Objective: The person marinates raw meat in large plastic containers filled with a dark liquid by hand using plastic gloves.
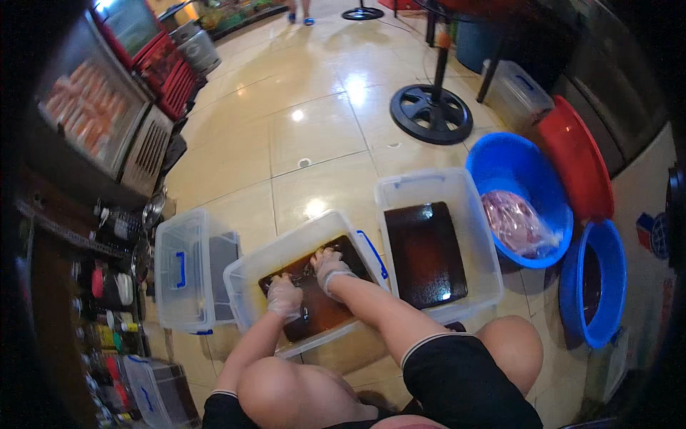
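Note:
Both of my hands wear clear plastic gloves and dip into dark brown liquid point(321, 316) in a clear plastic storage box point(244, 284) on the floor. My left hand point(285, 296) is at the liquid's left side, its fingertips below the surface. Farther in and to the right, my right hand point(328, 268) also has its fingertips in the liquid. The dark liquid hides whether either hand grips anything. To the right stands a second clear plastic box point(482, 257), with similar dark liquid point(423, 252) in it.
A blue basin point(514, 155) holds bagged raw meat point(517, 222). Beside it are a red basin point(579, 150) and a smaller blue basin point(616, 279). A lidded clear box point(182, 236) stands left. Bottles point(115, 222) line the left side; a round black table base point(432, 114) stands ahead.

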`<state>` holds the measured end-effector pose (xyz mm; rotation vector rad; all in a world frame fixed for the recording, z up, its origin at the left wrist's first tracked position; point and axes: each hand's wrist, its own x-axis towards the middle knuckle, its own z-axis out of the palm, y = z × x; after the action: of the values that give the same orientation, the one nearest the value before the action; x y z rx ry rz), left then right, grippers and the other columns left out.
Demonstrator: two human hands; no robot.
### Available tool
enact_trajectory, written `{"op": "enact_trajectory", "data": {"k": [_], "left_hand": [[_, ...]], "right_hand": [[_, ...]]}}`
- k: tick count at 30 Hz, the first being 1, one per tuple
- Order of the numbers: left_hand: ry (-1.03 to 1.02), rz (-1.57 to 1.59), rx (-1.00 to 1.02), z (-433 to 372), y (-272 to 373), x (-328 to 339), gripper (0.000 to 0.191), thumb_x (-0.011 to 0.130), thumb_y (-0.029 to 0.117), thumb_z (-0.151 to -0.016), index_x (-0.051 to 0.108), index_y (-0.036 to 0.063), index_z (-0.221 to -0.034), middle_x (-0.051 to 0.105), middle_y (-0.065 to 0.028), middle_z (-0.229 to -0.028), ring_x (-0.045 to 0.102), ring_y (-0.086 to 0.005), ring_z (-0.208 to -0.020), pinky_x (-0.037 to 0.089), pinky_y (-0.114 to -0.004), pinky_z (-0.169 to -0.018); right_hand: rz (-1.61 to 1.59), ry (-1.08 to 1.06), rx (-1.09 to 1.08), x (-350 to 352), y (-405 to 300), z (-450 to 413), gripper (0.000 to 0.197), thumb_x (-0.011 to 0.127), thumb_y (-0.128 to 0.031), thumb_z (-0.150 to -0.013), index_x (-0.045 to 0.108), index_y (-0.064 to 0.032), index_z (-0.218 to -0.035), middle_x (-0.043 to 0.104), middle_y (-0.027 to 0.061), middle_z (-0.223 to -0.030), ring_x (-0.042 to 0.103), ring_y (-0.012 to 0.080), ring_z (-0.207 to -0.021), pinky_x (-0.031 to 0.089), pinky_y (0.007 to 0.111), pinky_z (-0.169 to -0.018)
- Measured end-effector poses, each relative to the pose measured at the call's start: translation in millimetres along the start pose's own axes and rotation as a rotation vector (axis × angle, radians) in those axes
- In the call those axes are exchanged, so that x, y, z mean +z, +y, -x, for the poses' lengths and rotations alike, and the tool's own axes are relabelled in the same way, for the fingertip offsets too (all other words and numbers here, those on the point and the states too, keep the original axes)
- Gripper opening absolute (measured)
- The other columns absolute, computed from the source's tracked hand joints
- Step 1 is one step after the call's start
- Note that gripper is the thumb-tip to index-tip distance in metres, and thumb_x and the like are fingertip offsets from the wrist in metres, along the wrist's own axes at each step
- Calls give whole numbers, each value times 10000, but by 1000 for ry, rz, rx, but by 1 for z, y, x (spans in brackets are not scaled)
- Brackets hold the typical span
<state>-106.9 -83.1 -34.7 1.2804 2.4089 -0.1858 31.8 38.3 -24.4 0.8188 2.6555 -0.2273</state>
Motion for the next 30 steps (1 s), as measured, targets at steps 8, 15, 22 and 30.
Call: {"op": "enact_trajectory", "data": {"k": [8, 15, 22, 30], "left_hand": [[-376, -560, 418, -12, -52, 47, 301, 568, 225, -864, 787, 74, -1005, 731, -182, -1105, 714, -325, -1044, 564, -429, -902], [-604, -256, 293, 28, 31, -16, 321, 547, 257, -894, 780, 101, -1051, 715, -194, -1141, 689, -351, -1087, 530, -441, -932], [-590, 258, 392, 22, 8, 36, 338, 643, 301, -848, 729, 43, -1050, 714, -185, -1025, 675, -300, -942, 525, -413, -825], [-215, 149, 401, 43, 52, -33, 313, 694, 338, -813, 742, 67, -963, 729, -215, -994, 698, -372, -1001, 538, -476, -854]], "right_hand": [[19, -397, 169, -49, 6, 27, 605, 772, -279, -821, 608, -107, -1377, 575, 131, -1426, 564, 355, -1290, 503, 593, -969], [-315, -690, 291, -31, 10, 29, 394, 688, -201, -906, 682, -134, -1293, 668, 60, -1317, 636, 294, -1194, 523, 593, -926], [-283, -834, -54, -27, -12, 16, 330, 673, -298, -893, 741, -161, -1185, 705, 93, -1242, 673, 303, -1113, 553, 522, -874], [60, -445, -538, 59, -19, -29, 314, 619, -271, -887, 761, -73, -1086, 739, 189, -1045, 706, 361, -1020, 549, 546, -820]]}}
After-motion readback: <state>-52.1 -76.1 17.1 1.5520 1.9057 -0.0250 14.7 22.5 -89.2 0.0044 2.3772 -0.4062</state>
